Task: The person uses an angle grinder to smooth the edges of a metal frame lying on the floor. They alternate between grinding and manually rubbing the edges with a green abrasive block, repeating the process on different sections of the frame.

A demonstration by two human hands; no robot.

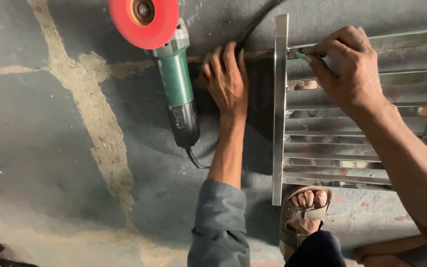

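Note:
My left hand (227, 79) rests flat on the dark concrete floor, fingers spread, just right of a green and black angle grinder (178, 86) that lies on the floor with its red flap disc (144, 21) at the top. My right hand (348, 66) pinches a small green marker (300, 55) against the top left corner of a shiny stainless steel frame (279, 109) with several horizontal bars. The grinder is not held.
A black cable (255, 22) runs from the top toward my left hand. My sandalled foot (305, 212) stands at the frame's lower edge. Pale cement streaks (107, 143) cross the floor on the left.

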